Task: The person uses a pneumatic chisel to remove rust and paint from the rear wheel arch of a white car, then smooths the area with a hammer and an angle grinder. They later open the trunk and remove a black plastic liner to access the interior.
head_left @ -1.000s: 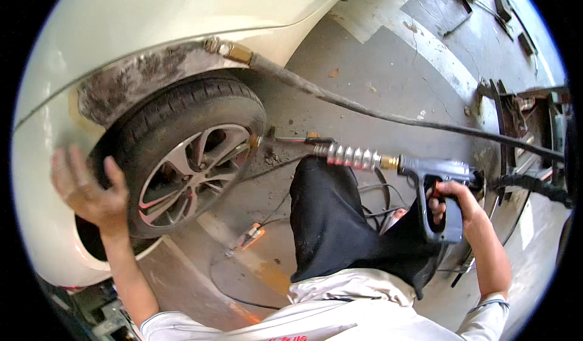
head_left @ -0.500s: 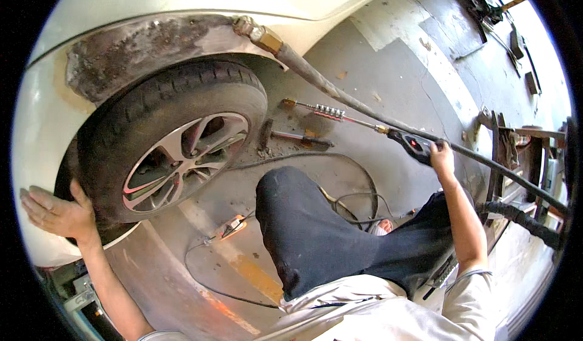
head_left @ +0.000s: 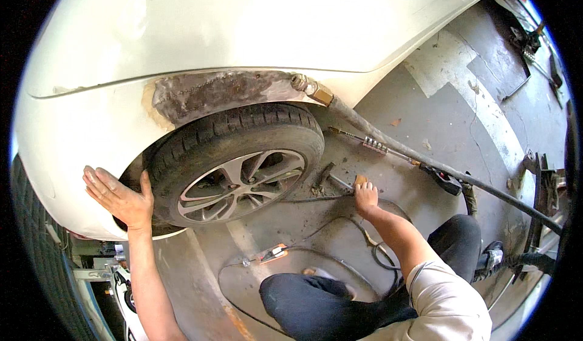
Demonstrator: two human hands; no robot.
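Observation:
My left hand (head_left: 124,200) lies with fingers stretched out against the white car body (head_left: 67,177), at the edge of the wheel arch beside the tyre (head_left: 243,122). Down by the floor, my right hand (head_left: 366,196) is closed around the handle end of a hammer (head_left: 337,180), whose head points toward the wheel. A slide hammer puller (head_left: 388,151) with a black grip lies farther right, clear of both hands. Above the tyre, bare dark metal (head_left: 212,95) shows on the arch. A thick grey cable (head_left: 388,137) with a brass-coloured end fitting (head_left: 313,90) meets the panel there.
Thin cables (head_left: 316,222) loop over the floor between my legs and the wheel. An orange-and-white power strip (head_left: 273,253) lies among them. A dark metal stand (head_left: 540,189) is at the right, and ribbed dark material (head_left: 39,238) at the far left.
My right hand has let go of the puller's black grip and moved left and down onto the hammer. The puller now lies lower. My left hand stays on the car body; the view has shifted.

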